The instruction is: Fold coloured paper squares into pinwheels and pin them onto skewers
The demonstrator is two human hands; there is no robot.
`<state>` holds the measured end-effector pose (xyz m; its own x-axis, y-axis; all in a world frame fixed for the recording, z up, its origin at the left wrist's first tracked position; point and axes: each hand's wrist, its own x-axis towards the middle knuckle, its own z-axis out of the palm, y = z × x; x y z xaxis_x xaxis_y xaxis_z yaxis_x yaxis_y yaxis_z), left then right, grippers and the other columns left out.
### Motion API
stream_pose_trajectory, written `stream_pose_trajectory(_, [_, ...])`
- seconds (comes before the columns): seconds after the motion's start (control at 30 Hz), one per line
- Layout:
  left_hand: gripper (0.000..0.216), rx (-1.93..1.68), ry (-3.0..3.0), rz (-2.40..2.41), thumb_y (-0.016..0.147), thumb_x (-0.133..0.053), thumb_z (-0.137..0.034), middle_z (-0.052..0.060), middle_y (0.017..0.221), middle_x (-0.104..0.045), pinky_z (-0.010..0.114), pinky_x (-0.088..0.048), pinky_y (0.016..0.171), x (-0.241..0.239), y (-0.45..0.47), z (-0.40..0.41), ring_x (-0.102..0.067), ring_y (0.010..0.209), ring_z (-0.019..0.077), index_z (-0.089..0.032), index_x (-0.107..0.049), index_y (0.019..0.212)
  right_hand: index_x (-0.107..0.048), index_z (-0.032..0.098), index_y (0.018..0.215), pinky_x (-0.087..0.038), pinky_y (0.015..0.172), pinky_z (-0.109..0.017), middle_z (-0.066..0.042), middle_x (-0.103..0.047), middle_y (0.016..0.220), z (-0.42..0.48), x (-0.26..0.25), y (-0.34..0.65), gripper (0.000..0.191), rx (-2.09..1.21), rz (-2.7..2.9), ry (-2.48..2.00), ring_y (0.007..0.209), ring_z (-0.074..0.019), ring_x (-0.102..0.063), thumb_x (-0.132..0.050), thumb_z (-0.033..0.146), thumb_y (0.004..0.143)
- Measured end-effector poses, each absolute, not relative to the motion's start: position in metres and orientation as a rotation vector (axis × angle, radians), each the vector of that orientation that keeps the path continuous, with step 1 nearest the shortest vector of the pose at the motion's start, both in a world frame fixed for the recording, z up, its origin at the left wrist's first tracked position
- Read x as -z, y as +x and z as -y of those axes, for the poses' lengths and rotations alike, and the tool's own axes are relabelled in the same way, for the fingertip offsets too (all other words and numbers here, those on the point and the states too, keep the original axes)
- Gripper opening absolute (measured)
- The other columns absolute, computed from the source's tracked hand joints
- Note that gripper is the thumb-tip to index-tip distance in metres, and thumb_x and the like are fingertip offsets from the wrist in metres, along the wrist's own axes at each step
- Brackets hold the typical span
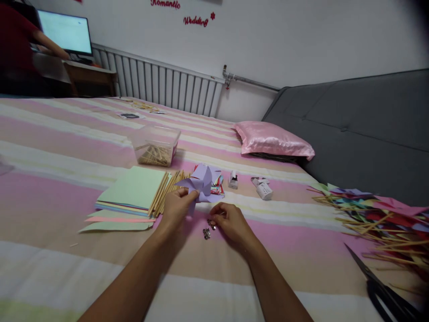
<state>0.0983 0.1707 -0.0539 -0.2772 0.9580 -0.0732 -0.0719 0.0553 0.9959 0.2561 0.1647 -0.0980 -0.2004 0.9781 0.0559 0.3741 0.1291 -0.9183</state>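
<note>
Closest to the camera, a pair of black scissors (pixel 385 293) lies at the lower right edge of the striped bed sheet (pixel 67 134), well apart from both hands. The two forearms reach forward to the middle of the bed. The right hand (pixel 231 221) rests low on the sheet with its fingers curled down and its thumb and forefinger drawn close together, right by a few small metal pins (pixel 207 233); whether it actually pinches one cannot be told. The left hand (pixel 176 206), just beside it, is closed with thumb and fingers clamped on the lower edge of a lavender paper pinwheel (pixel 201 181), which is held slightly above the sheet, its folded points spread outward. To the left of that hand sits a stack of coloured paper sheets (pixel 134 190), pale green on top, with a bundle of wooden sticks (pixel 166 190) lying along its right edge. Off to the right is a heap of finished pinwheels (pixel 378 219) on sticks. Beyond the pinwheel lie two small white objects (pixel 264 190), too small to identify, then a clear plastic tub (pixel 156 145) holding more sticks, and a pink satin pillow (pixel 273 141) against a grey padded backrest (pixel 368 120). Farthest off, a radiator (pixel 157 85) lines the wall, and a person in red (pixel 13 49) sits at a lit monitor (pixel 65 32).
</note>
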Motion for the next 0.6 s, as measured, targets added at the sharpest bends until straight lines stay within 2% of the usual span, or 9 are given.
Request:
stream_pose_trajectory(0.33, [0.024, -1.403, 0.975, -1.389, 0.051, -0.066, -0.034, -0.003, 0.035, -0.043, 0.02, -0.021, 0.036, 0.0542, 0.0984, -0.1716, -0.035, 0.034, 0.0076, -0.016, -0.052, 0.043, -0.065, 0.014, 0.079, -0.049, 0.065, -0.026, -0.005, -0.069, 0.075, -0.1708, 0.1066, 0.2594, 0.026, -1.132, 1.583, -1.289, 0.068, -0.0161, -0.065, -0.046, 0.008, 0.063])
stream_pose_trajectory(0.6, [0.024, -1.395, 0.991, -1.398, 0.051, -0.066, -0.034, -0.002, 0.038, -0.046, 0.021, -0.021, 0.035, 0.0564, 0.0977, -0.1736, -0.037, 0.035, 0.0078, -0.016, -0.053, 0.045, -0.067, 0.014, 0.078, -0.049, 0.061, -0.024, -0.006, -0.071, 0.075, -0.1702, 0.1046, 0.2579, 0.021, -1.031, 1.618, -1.382, 0.067, -0.0166, -0.065, -0.056, 0.008, 0.061])
